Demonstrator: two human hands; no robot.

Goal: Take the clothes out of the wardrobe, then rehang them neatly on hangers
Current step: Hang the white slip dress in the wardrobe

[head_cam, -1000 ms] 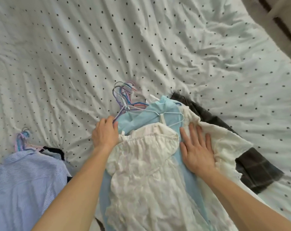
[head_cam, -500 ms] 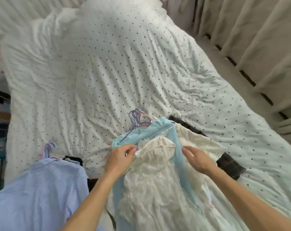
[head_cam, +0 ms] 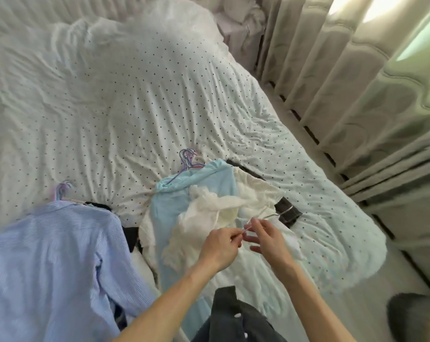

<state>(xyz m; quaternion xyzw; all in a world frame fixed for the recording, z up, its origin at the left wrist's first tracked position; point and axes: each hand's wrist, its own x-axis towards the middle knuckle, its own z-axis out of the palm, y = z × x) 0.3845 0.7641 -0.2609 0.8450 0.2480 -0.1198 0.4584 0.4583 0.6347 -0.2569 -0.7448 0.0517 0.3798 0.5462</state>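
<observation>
A crumpled white dress [head_cam: 209,206] lies on a light blue garment [head_cam: 169,211] on top of a clothes pile on the bed. My left hand [head_cam: 219,248] and my right hand [head_cam: 268,240] meet just in front of it. Both pinch a thin white hanger [head_cam: 270,215] that runs from my fingertips back to the right over the pile. A cream garment [head_cam: 256,188] and a dark plaid one [head_cam: 288,213] lie beneath. A bunch of coloured wire hangers [head_cam: 188,156] sticks out at the pile's far end.
A blue striped shirt [head_cam: 48,255] on hangers [head_cam: 61,191] tops a second pile at the left. The dotted white duvet [head_cam: 135,95] covers the bed. Curtains [head_cam: 332,70] hang along the right side. A dark buttoned garment [head_cam: 233,317] shows at the bottom edge.
My hands have left the garment's shoulders and come together nearer to me, now pinching the white hanger. The white dress is bunched up. The view has pulled back.
</observation>
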